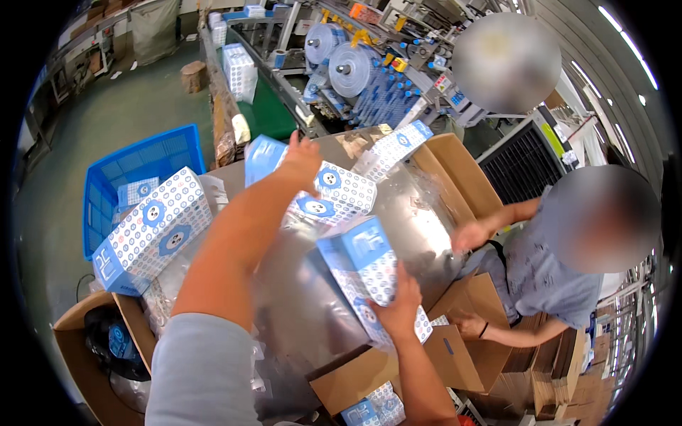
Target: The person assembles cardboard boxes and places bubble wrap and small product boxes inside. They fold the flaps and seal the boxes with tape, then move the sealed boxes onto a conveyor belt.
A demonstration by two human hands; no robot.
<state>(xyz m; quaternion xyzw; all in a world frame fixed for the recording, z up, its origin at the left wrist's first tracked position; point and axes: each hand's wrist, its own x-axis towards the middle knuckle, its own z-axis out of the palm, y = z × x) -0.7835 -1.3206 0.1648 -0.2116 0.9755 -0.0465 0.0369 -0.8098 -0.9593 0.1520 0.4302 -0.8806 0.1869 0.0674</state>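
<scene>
My left hand (pixel 302 163) reaches across the metal table and spans a long blue-and-white printed pack (pixel 344 192), gripping it across the middle. Its blue end sticks out left of my fingers. Closer in, my right hand (pixel 399 309) is closed around the side of another blue-and-white pack (pixel 366 266), tilted above the table, its blue end pointing away from me. The right fingers partly hide its printed face. Beyond my left hand lies a further pack (pixel 398 149). A large pack (pixel 156 231) rests at the table's left side.
A blue basket (pixel 142 153) holding packs stands left. Open cartons sit near left (pixel 74 330), near front (pixel 355 383) with packs inside, and far right (pixel 462 170). A co-worker (pixel 547 263) at the right has both hands by a carton. Beyond are a green conveyor (pixel 266 113) and machinery with film rolls (pixel 349 69).
</scene>
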